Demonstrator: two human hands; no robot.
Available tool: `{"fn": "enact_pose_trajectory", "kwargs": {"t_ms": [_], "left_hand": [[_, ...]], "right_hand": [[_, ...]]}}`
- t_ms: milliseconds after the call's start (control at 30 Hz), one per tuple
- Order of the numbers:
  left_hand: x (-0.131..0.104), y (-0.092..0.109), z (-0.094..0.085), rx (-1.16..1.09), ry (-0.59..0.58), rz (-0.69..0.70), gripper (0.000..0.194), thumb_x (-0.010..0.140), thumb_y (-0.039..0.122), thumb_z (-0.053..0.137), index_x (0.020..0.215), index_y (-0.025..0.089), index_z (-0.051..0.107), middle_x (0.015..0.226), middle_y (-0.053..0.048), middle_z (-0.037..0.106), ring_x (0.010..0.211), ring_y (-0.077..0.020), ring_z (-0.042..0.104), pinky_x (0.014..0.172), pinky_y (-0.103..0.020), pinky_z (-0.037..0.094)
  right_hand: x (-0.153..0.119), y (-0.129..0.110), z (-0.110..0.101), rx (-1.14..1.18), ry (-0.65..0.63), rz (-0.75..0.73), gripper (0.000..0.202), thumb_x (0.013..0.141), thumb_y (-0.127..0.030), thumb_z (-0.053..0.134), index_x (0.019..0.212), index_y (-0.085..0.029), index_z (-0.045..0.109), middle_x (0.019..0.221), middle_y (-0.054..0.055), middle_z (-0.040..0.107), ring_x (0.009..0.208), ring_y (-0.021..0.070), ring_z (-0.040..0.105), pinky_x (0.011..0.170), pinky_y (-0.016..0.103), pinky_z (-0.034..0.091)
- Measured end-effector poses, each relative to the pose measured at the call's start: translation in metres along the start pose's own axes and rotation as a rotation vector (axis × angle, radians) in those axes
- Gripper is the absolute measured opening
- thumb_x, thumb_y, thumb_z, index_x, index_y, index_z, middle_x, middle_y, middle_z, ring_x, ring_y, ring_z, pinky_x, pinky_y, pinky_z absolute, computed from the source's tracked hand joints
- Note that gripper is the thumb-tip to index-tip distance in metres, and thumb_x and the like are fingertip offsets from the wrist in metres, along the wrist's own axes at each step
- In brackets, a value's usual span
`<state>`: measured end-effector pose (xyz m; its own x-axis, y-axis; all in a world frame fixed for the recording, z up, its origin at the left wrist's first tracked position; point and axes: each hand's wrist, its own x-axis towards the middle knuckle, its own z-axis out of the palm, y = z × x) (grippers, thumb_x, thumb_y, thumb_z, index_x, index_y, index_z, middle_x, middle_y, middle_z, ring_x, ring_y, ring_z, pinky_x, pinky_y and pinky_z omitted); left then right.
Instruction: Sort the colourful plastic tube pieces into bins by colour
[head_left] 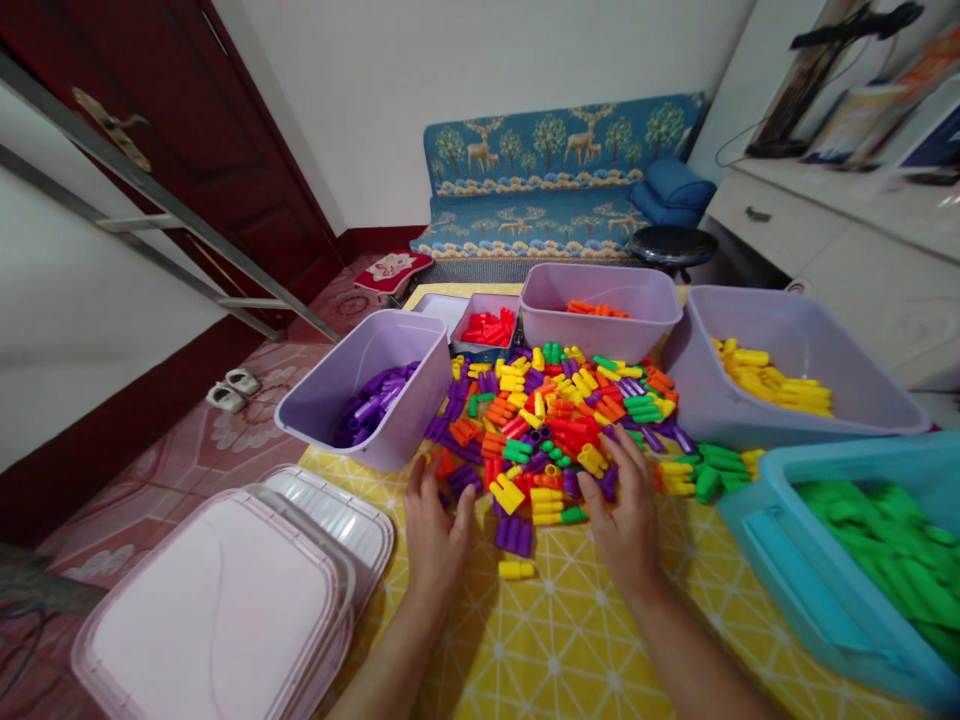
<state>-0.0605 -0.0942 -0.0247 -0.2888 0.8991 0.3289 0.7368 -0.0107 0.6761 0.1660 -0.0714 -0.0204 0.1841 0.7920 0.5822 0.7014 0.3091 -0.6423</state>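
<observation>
A loose heap of plastic building pieces [551,420] in purple, yellow, orange, red and green covers the middle of the table. My left hand [436,530] is at the heap's near left side, thumb and fingers apart, close to orange and purple pieces; its fingertips partly cover them. On the right, my right hand [626,520] has its fingers spread beside a yellow piece [592,460] and some purple ones. Whether the fingertips touch these pieces is hard to tell. Between the hands lie a purple piece [514,535] and a single yellow piece [517,570].
Around the heap stand a bin of purple pieces [409,420], a box of red pieces [487,300], a bin of orange pieces [600,300], a bin of yellow pieces [795,310] and a teal bin of green pieces [810,590]. Stacked lids [210,610] lie at left.
</observation>
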Motion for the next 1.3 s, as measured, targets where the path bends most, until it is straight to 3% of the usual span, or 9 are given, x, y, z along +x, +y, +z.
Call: {"fn": "enact_pose_trajectory", "kwargs": {"t_ms": [100,200,333,433,533,633,767,1067,1300], "left_hand": [[0.007,0.011,0.013,-0.114,-0.058,0.035,0.052,0.086,0.034,0.055,0.133,0.020,0.042,0.137,-0.015,0.042,0.131,-0.0291,0.038,0.108,-0.049,0.034],[0.016,0.023,0.021,-0.239,-0.122,0.100,0.050,0.086,0.033,0.055,0.133,0.022,0.043,0.139,-0.012,0.042,0.132,-0.0267,0.037,0.109,-0.046,0.033],[0.037,0.032,0.021,-0.364,-0.263,0.260,0.038,0.091,0.030,0.049,0.128,0.022,0.050,0.132,-0.010,0.053,0.124,-0.0220,0.049,0.105,-0.040,0.039],[0.056,0.028,0.018,-0.253,-0.116,0.333,0.028,0.091,0.028,0.047,0.116,0.021,0.058,0.129,-0.009,0.055,0.123,-0.0215,0.048,0.107,-0.040,0.037],[0.069,0.020,0.022,-0.013,0.038,0.211,0.034,0.090,0.030,0.047,0.120,0.017,0.055,0.129,-0.014,0.053,0.124,-0.0257,0.045,0.107,-0.046,0.034],[0.076,0.017,0.029,0.157,-0.005,0.118,0.041,0.089,0.033,0.047,0.125,0.013,0.051,0.125,-0.017,0.054,0.118,-0.0292,0.049,0.102,-0.049,0.037],[0.084,0.022,0.032,0.259,-0.066,0.122,0.040,0.089,0.034,0.045,0.122,0.013,0.054,0.115,-0.017,0.060,0.110,-0.0293,0.053,0.098,-0.046,0.038],[0.088,0.029,0.034,0.344,-0.081,0.045,0.045,0.086,0.043,0.048,0.123,0.017,0.056,0.121,-0.017,0.055,0.111,-0.0328,0.050,0.092,-0.047,0.040],[0.093,0.023,0.046,0.180,-0.072,-0.039,0.046,0.084,0.041,0.053,0.122,0.014,0.056,0.122,-0.018,0.057,0.113,-0.0314,0.052,0.099,-0.047,0.038]], "right_hand": [[0.002,0.000,-0.003,-0.108,0.107,-0.023,0.046,0.085,-0.036,0.058,0.128,-0.020,0.049,0.142,0.014,0.043,0.134,0.0311,0.034,0.108,0.058,0.027],[0.003,0.002,-0.003,-0.111,0.126,-0.013,0.044,0.086,-0.035,0.057,0.126,-0.019,0.050,0.140,0.015,0.044,0.133,0.0305,0.036,0.107,0.057,0.028],[0.003,0.005,0.000,-0.080,0.134,0.001,0.040,0.087,-0.035,0.055,0.124,-0.019,0.050,0.138,0.015,0.045,0.132,0.0294,0.037,0.106,0.056,0.030],[0.003,0.004,0.000,-0.054,0.120,0.022,0.039,0.088,-0.035,0.054,0.124,-0.020,0.050,0.138,0.015,0.045,0.131,0.0284,0.037,0.106,0.055,0.030],[0.002,0.004,0.000,-0.038,0.112,0.036,0.038,0.088,-0.036,0.054,0.123,-0.020,0.051,0.138,0.014,0.044,0.130,0.0283,0.038,0.106,0.055,0.031],[0.002,0.003,0.000,-0.029,0.108,0.036,0.037,0.088,-0.036,0.053,0.122,-0.021,0.052,0.138,0.013,0.044,0.129,0.0284,0.039,0.105,0.055,0.031],[0.002,0.003,0.001,-0.020,0.101,0.041,0.034,0.089,-0.035,0.053,0.120,-0.021,0.053,0.137,0.013,0.045,0.129,0.0277,0.039,0.105,0.054,0.031],[0.001,0.005,0.003,-0.027,0.097,0.027,0.033,0.088,-0.035,0.053,0.118,-0.020,0.053,0.134,0.013,0.048,0.126,0.0272,0.042,0.104,0.053,0.034],[0.002,0.003,0.003,-0.026,0.082,0.017,0.034,0.089,-0.036,0.052,0.119,-0.021,0.053,0.132,0.013,0.050,0.125,0.0274,0.044,0.103,0.055,0.036]]}}
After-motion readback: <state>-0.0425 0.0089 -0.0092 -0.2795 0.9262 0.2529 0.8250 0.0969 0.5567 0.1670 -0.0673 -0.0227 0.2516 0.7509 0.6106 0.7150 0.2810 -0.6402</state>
